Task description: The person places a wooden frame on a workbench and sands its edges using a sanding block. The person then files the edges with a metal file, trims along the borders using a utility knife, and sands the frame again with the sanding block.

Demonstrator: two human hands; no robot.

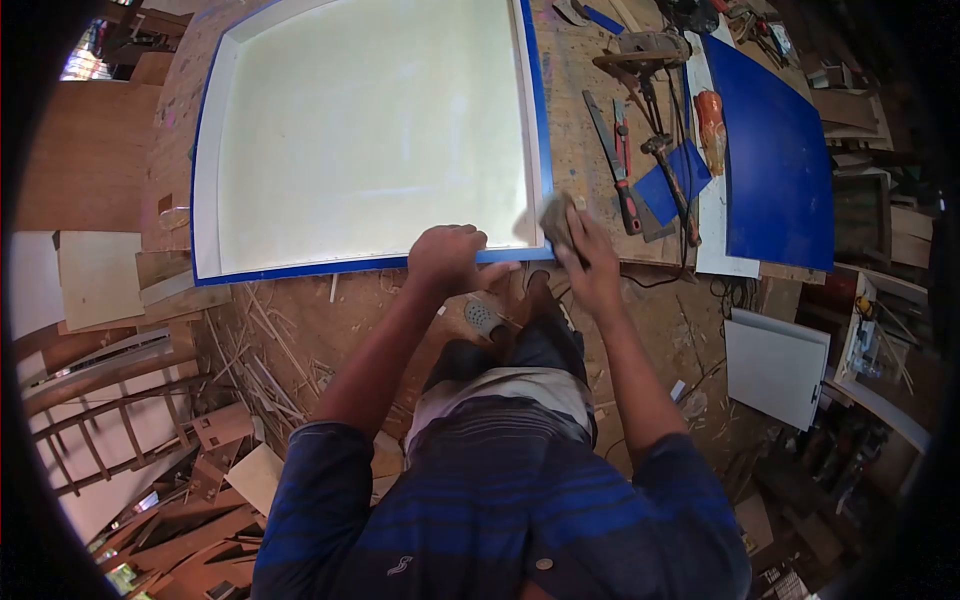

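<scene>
One tray (370,150), hands (447,262) (592,260) at near edge

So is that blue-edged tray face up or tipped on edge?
The tray is face up: its pale inside shows within the raised rim, left hand at the near side.

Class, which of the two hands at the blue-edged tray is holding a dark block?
The right hand: it grips a dark block at a corner of the blue-edged tray, while the left hand holds only the tray's edge.
</scene>
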